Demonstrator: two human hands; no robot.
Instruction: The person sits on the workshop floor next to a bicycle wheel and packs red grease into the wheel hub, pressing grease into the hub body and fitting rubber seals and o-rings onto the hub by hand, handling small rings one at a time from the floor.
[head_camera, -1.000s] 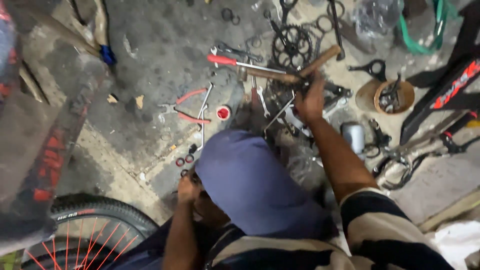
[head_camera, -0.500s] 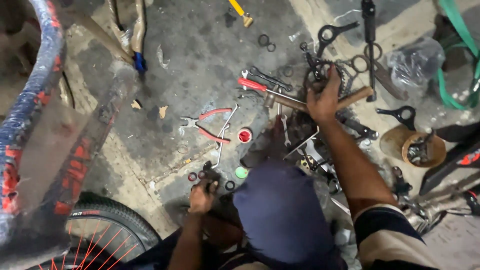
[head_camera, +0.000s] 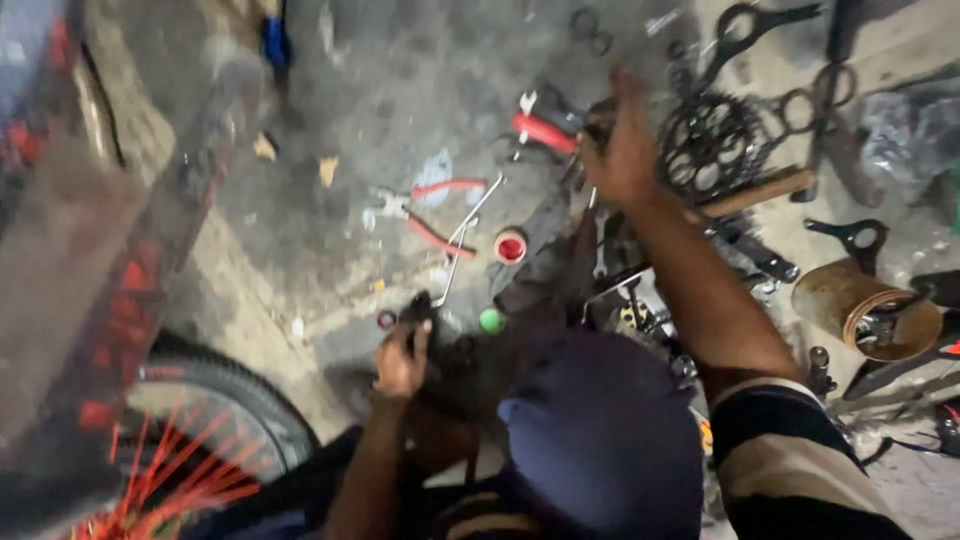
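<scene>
the concrete floor (head_camera: 300, 230) carries scattered tools; a bicycle wheel (head_camera: 200, 440) with red spokes lies at its lower left. the chainring (head_camera: 715, 145) sits beside the right hand (head_camera: 625, 160), fingers curled over a wooden-handled tool (head_camera: 760, 192). red-handled pliers (head_camera: 430, 210) lie mid-floor. the left hand (head_camera: 400, 365) grips a small dark part (head_camera: 418, 308), fingers closed.

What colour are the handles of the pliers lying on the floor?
Red, on the pliers; head view shows them best.

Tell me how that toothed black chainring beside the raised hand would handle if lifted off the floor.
The chainring looks like solid metal, so probably stiff and heavy for its size. Its teeth and cut-outs should give fingers purchase, though grime may make it slippery. Lying flat among other tools by the right hand, it seems unlikely to roll.
</scene>
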